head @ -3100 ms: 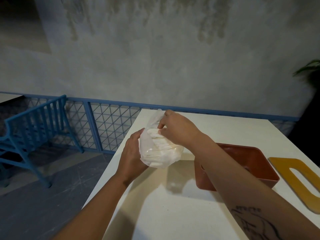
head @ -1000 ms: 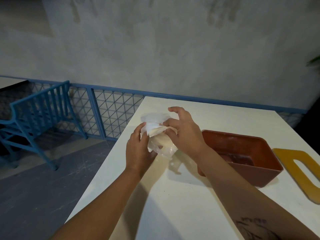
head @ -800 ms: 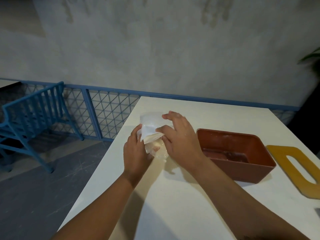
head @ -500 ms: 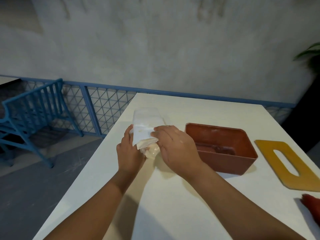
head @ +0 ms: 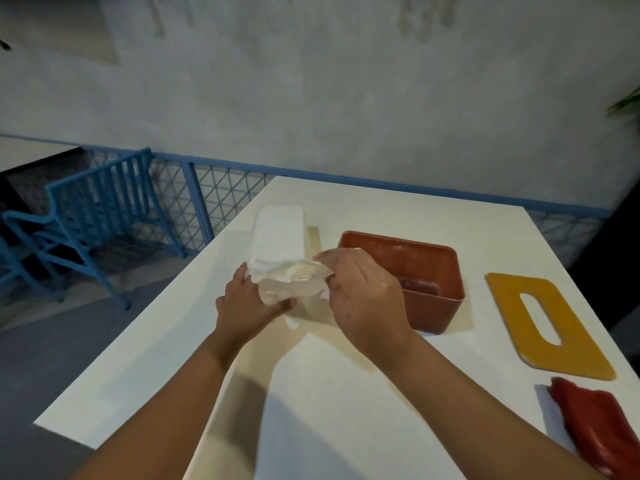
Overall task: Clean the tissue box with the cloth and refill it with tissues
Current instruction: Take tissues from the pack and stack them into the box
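- Both hands clamp the tissues [head: 278, 251]: left hand [head: 247, 306] grips the wrapper [head: 294, 292], right hand [head: 360, 296] steadies them, apparently to slide them free.
- Tissue box [head: 408, 278] sits open at 3 o'clock, ready for filling; lid [head: 540, 317] and cloth [head: 602, 424] lie further right.

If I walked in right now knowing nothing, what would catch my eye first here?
Probably the two hands, left hand and right hand, gripping a white stack of tissues above the white table. Just right of them sits an open reddish-brown tissue box, with its yellow slotted lid lying flat further right and a red cloth at the near right edge.
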The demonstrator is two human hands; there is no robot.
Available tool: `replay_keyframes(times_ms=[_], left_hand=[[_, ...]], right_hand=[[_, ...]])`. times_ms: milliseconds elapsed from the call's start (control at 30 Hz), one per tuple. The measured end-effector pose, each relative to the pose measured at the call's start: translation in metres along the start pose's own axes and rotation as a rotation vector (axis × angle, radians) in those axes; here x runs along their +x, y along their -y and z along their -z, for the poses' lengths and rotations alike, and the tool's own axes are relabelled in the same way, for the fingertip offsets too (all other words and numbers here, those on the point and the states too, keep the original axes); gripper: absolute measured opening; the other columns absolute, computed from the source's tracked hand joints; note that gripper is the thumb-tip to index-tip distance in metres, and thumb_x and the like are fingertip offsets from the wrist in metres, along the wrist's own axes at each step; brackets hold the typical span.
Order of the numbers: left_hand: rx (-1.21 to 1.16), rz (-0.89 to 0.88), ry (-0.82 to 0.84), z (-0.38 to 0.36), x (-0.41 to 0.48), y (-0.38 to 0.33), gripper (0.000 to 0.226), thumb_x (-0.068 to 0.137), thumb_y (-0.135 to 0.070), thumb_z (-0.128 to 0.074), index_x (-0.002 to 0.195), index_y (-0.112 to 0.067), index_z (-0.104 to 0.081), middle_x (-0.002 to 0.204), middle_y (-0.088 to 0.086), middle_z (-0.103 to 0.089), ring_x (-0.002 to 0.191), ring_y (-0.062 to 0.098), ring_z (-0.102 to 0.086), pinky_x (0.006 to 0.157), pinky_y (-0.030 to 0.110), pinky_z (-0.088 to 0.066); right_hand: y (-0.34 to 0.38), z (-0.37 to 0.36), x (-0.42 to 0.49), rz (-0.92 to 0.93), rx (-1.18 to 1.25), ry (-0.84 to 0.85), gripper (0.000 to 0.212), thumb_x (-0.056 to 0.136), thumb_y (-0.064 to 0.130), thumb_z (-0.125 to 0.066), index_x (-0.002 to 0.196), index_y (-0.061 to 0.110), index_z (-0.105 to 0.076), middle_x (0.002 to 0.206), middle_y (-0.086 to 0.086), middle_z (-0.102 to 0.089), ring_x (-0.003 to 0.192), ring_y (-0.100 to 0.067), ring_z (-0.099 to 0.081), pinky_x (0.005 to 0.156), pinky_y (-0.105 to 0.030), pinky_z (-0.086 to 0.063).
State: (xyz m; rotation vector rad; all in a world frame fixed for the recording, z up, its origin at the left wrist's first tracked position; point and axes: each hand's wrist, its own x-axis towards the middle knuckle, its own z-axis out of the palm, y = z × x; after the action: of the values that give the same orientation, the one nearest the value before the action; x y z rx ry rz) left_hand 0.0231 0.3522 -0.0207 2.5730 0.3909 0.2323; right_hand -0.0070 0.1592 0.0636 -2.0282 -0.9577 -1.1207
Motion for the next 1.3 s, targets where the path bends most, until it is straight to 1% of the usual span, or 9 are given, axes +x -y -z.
replay_keyframes(times_ms=[100, 200, 367, 533, 633, 733, 867, 1133, 1300], left_hand=[[-0.076, 0.009, -0.102, 0.002, -0.015, -0.008, 0.103, 0.056, -0.078, -0.059, 0.140, -0.021, -0.039, 0.155, 0.003, -0.020, 0.139, 0.027, -0.023, 0.107, 0.048, -0.025], [-0.117, 0.050, -0.269, -0.003, -0.033, -0.023, 0.096, 0.059, -0.065, -0.074, 0.133, -0.011, -0.046, 0.151, 0.007, -0.027, 0.137, 0.030, -0.024, 0.108, 0.047, -0.023], [-0.314, 0.014, -0.439, -0.010, -0.060, -0.045, 0.106, 0.038, -0.077, -0.058, 0.120, -0.010, -0.050, 0.126, 0.011, -0.045, 0.119, 0.029, -0.037, 0.098, 0.033, -0.026], [-0.924, -0.027, -0.103, -0.014, -0.076, -0.060, 0.086, 0.057, -0.019, -0.086, 0.128, -0.028, -0.039, 0.120, -0.005, -0.046, 0.108, 0.015, -0.050, 0.085, 0.023, -0.052], [-1.128, -0.022, 0.091, -0.021, -0.078, -0.060, 0.083, 0.041, -0.020, -0.090, 0.116, -0.024, -0.054, 0.106, -0.009, -0.061, 0.096, 0.011, -0.060, 0.069, 0.017, -0.055], [-1.147, -0.006, 0.158, -0.031, -0.080, -0.060, 0.062, 0.037, -0.025, -0.086, 0.094, -0.017, -0.061, 0.090, -0.002, -0.069, 0.085, 0.013, -0.064, 0.065, 0.019, -0.053], [-1.065, -0.025, 0.155, -0.036, -0.083, -0.069, 0.035, 0.064, 0.006, -0.079, 0.081, -0.014, -0.056, 0.076, -0.003, -0.063, 0.076, 0.015, -0.058, 0.060, 0.018, -0.049], [-1.066, -0.037, 0.311, -0.045, -0.089, -0.073, 0.075, 0.037, -0.027, -0.084, 0.107, -0.031, -0.057, 0.102, -0.007, -0.060, 0.090, 0.013, -0.060, 0.066, 0.018, -0.052], [-1.052, -0.037, 0.295, -0.050, -0.090, -0.083, 0.046, 0.056, -0.008, -0.081, 0.093, -0.022, -0.057, 0.090, -0.002, -0.064, 0.079, 0.012, -0.061, 0.059, 0.017, -0.050]], right_hand=[[-0.011, 0.011, -0.011, -0.172, 0.094, 0.023, 0.022, 0.088, 0.006, -0.047, 0.095, 0.002, -0.067, 0.085, -0.008, -0.069, 0.074, -0.020, -0.065, 0.063, -0.020, -0.050], [-0.020, 0.027, -0.024, -0.408, 0.213, 0.061, 0.016, 0.093, 0.014, -0.048, 0.100, 0.010, -0.062, 0.082, 0.013, -0.060, 0.072, 0.000, -0.056, 0.065, -0.011, -0.043], [-0.035, 0.051, -0.045, -0.635, 0.557, 0.097, 0.010, 0.094, 0.019, -0.050, 0.097, 0.028, -0.054, 0.084, 0.023, -0.058, 0.082, 0.004, -0.054, 0.071, -0.019, -0.045], [-0.052, 0.070, -0.078, -0.842, 0.803, 0.036, 0.016, 0.092, 0.017, -0.051, 0.098, 0.031, -0.056, 0.097, 0.011, -0.062, 0.093, -0.008, -0.056, 0.086, -0.032, -0.047], [-0.057, 0.080, -0.097, -0.910, 0.916, 0.021, 0.025, 0.096, 0.009, -0.047, 0.109, 0.028, -0.055, 0.108, 0.001, -0.062, 0.098, -0.009, -0.058, 0.086, -0.024, -0.051], [-0.061, 0.087, -0.118, -1.002, 0.890, 0.051, 0.026, 0.097, 0.006, -0.043, 0.110, 0.026, -0.053, 0.101, 0.013, -0.065, 0.100, -0.007, -0.059, 0.084, -0.021, -0.052], [-0.066, 0.093, -0.137, -1.061, 0.770, 0.115, 0.027, 0.097, 0.015, -0.046, 0.119, 0.030, -0.050, 0.115, 0.006, -0.062, 0.113, -0.014, -0.057, 0.092, -0.034, -0.052], [-0.073, 0.094, -0.147, -1.206, 0.717, 0.147, 0.050, 0.079, -0.015, -0.052, 0.103, 0.029, -0.047, 0.105, -0.001, -0.058, 0.101, -0.019, -0.057, 0.070, -0.022, -0.050], [-0.069, 0.086, -0.138, -1.203, 0.729, 0.120, 0.043, 0.085, -0.008, -0.052, 0.102, 0.031, -0.047, 0.105, 0.003, -0.058, 0.100, -0.014, -0.057, 0.078, -0.027, -0.053]])
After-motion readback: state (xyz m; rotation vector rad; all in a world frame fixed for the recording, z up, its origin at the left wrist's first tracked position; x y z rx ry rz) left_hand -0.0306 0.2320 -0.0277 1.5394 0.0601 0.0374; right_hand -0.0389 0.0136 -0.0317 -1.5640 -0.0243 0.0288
